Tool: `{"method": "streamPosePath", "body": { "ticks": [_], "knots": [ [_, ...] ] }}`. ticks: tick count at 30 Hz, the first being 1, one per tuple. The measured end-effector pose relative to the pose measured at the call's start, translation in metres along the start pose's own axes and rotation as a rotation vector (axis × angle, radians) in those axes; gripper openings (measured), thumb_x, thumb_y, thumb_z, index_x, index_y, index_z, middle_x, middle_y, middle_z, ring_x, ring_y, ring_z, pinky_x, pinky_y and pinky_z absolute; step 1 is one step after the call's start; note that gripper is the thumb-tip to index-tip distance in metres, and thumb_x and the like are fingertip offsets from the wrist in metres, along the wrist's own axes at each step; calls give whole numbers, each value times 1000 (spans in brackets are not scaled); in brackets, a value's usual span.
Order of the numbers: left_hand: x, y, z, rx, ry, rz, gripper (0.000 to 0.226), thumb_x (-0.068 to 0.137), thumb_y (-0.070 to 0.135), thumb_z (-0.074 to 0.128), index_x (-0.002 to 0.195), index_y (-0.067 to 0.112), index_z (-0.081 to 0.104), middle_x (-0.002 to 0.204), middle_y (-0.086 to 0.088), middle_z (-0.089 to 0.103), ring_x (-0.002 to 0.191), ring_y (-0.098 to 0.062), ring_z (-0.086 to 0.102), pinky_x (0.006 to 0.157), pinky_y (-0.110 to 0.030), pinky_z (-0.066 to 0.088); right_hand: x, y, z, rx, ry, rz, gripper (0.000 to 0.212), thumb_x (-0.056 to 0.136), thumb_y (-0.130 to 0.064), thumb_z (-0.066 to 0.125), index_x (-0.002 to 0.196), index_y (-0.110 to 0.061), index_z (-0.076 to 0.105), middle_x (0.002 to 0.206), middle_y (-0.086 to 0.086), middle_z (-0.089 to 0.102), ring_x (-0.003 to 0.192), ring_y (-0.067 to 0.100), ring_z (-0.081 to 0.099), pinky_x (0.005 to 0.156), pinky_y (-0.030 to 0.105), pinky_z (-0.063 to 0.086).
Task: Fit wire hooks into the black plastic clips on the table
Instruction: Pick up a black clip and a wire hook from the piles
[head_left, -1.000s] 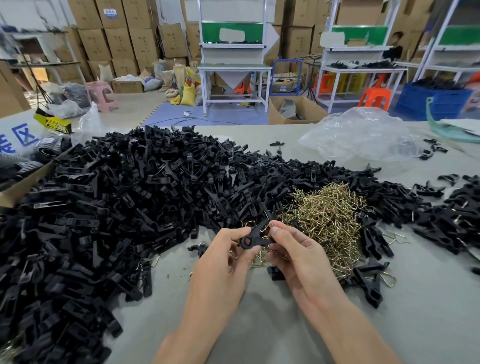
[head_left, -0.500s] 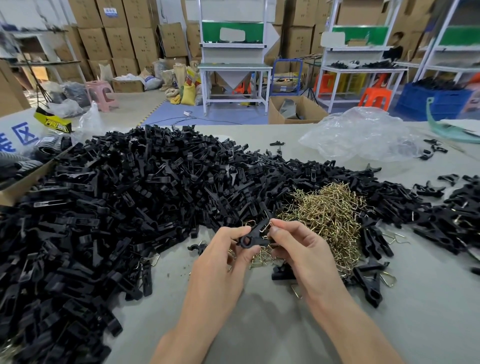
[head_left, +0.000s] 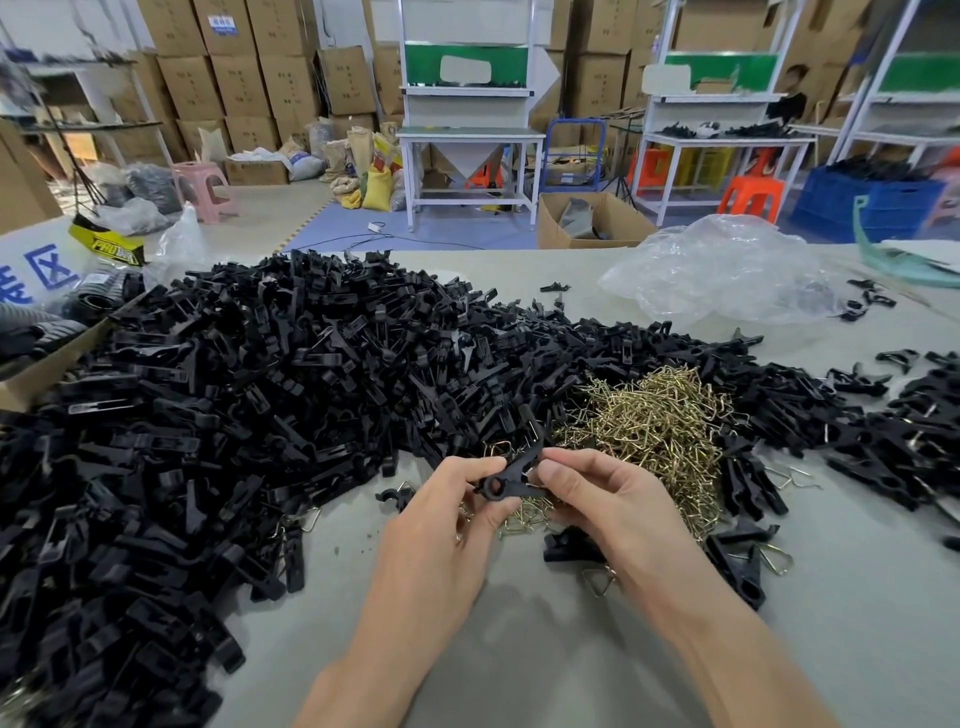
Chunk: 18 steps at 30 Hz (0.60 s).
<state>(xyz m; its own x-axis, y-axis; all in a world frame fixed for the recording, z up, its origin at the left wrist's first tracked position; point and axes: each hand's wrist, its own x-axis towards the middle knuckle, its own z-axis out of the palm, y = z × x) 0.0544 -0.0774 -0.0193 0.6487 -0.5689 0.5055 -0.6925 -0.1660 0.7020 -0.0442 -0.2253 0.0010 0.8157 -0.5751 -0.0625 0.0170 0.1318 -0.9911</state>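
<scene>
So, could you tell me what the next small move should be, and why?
Probably the right hand reaches to the wire hook pile just behind for one hook: both it and the left hand pinch a black clip whose ring end looks empty.

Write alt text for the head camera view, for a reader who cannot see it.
The left hand and the right hand pinch one black plastic clip between them above a grey table. Behind it, a large pile of black clips lies to the left and a smaller heap of gold-coloured wire hooks to the right.
</scene>
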Motion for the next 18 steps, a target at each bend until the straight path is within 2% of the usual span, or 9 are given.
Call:
{"method": "streamPosePath", "body": {
  "ticks": [3, 5, 7, 10, 13, 16, 18],
  "knots": [
    [-1, 1, 0, -2, -13, -14, 23, 84, 63, 50, 106, 64, 46, 98, 31, 60, 86, 3, 59, 71, -8, 43, 3, 1, -5, 53, -41, 71, 53, 61, -52, 91, 105, -26, 78, 87, 2, 71, 72, 21, 56, 67, 43, 53],
    [-1, 2, 0, -17, -20, -23, 22, 83, 64, 50, 105, 65, 46, 97, 31, 60, 85, 3, 60, 71, -8, 43, 5, 2, -7, 88, -62, 67, 50, 59, -46, 92, 101, -23, 80, 73, -1, 64, 63, 12, 53, 61, 31, 53],
    [-1, 2, 0, -38, -30, -29, 22, 83, 63, 51, 104, 66, 46, 97, 32, 61, 85, 4, 59, 72, -8, 43, 5, 0, -5, 146, -71, 57, 44, 57, -38, 88, 96, -19, 81, 69, -2, 59, 60, 8, 53, 56, 21, 50],
    [-1, 4, -1, -71, -39, -45, 25, 87, 52, 59, 105, 65, 48, 98, 31, 61, 87, 3, 59, 72, -7, 42, 3, -4, -4, 253, -123, 94, 49, 61, -23, 85, 106, -13, 70, 83, 6, 60, 70, 13, 61, 60, 24, 53],
    [0, 8, -2, -163, -65, -80, 32, 88, 37, 69, 104, 61, 54, 93, 23, 65, 82, -3, 61, 69, -9, 44, -3, -10, -7, 396, -257, 146, 42, 78, -11, 78, 119, -11, 68, 100, 14, 64, 79, 19, 65, 66, 27, 57],
    [2, 16, -1, -469, -103, -165, 24, 83, 43, 76, 104, 49, 66, 79, 9, 69, 66, -5, 59, 65, -21, 50, -8, -12, -8, 474, -435, 134, 54, 84, -28, 81, 135, -24, 63, 111, 10, 70, 98, 23, 67, 82, 31, 56],
    [2, 21, 2, -664, -120, -185, 24, 83, 37, 75, 106, 40, 71, 76, 5, 72, 63, -7, 59, 60, -22, 51, -9, -10, -2, 479, -498, 121, 61, 84, -43, 79, 139, -27, 59, 118, 8, 67, 105, 26, 63, 89, 35, 54]
  ]
}}
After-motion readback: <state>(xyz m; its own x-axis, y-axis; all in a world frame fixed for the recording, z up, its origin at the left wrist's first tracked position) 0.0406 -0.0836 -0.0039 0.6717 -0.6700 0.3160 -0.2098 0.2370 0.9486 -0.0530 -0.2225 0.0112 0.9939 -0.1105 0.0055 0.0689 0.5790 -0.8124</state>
